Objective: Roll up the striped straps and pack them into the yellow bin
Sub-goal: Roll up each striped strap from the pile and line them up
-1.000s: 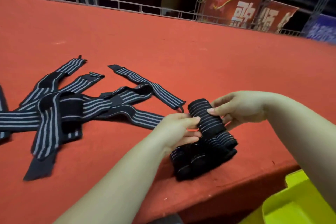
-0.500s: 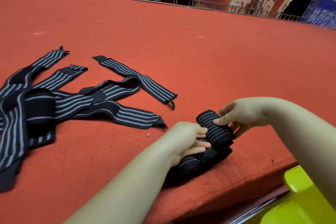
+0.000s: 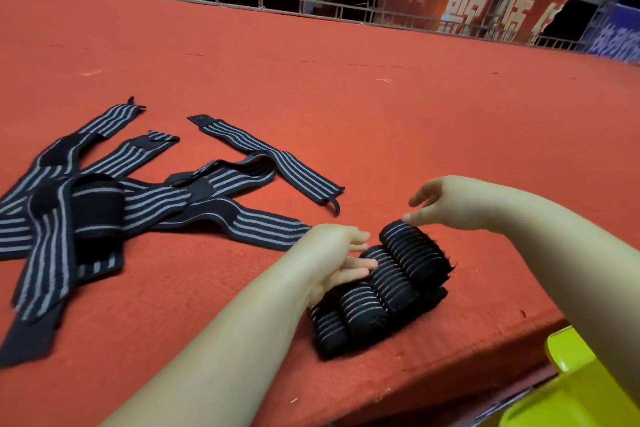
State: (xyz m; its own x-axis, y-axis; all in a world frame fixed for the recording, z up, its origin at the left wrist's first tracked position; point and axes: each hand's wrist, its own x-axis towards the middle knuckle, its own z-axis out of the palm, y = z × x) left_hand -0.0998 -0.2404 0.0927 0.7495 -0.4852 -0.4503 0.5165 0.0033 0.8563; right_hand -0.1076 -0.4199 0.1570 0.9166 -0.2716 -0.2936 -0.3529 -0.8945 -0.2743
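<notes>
Several rolled black straps with grey stripes (image 3: 381,291) lie side by side near the front edge of the red carpeted platform (image 3: 346,80). The newest roll (image 3: 414,251) rests on top at the right end. My right hand (image 3: 446,201) hovers just above it, fingers spread, holding nothing. My left hand (image 3: 337,253) rests against the left side of the rolls, fingers loosely curled on them. Several unrolled striped straps (image 3: 114,204) lie tangled at the left. A corner of the yellow bin (image 3: 575,388) shows at the bottom right, below the platform edge.
A metal railing (image 3: 242,0) runs along the platform's far edge. Behind it hang a red banner (image 3: 478,3) with white characters and a blue banner (image 3: 616,35). The platform's front edge (image 3: 450,374) drops off beside the bin.
My right hand has let go of the rolled strap after setting it on the stack and has lifted off, opening. My left hand stays against the rolls.
</notes>
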